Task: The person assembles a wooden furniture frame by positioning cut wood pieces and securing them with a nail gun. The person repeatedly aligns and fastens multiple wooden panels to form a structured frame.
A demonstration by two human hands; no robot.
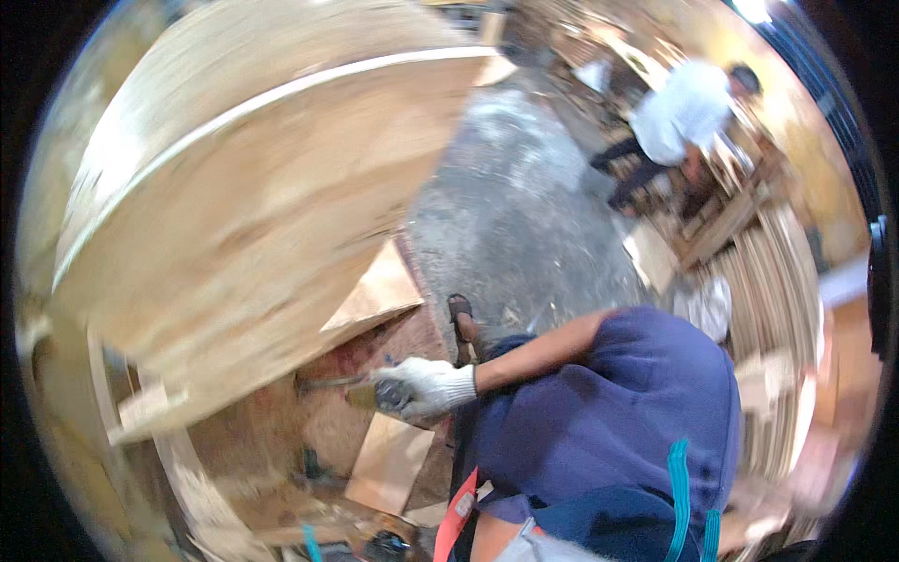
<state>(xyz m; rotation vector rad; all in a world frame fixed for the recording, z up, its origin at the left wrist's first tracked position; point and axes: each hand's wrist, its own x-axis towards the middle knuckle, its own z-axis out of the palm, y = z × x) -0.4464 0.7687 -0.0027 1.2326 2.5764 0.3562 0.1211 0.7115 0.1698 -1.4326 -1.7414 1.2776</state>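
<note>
My right hand (428,386), in a white knit glove, reaches left from a navy sleeve (655,375) with the forearm bare. Its fingers are closed round a dark and yellowish hand tool (379,395); a thin grey shaft points left from it, and blur hides its exact kind. Beneath the hand lies a reddish-brown board surface (272,412), with a small pale wood piece (393,459) close below the glove. Just beyond is a large plywood panel (281,206), tilted, with a white edge. My left hand does not show clearly; a grey-white fuzzy patch (552,551) sits at the bottom edge.
A co-worker in a white shirt (684,112) bends over scrap wood at the far right. Stacked thin boards (768,290) and a white bag (704,307) stand on the right. A sandalled foot (460,314) rests on the grey floor (515,206). Dark small items (386,543) lie at the bottom.
</note>
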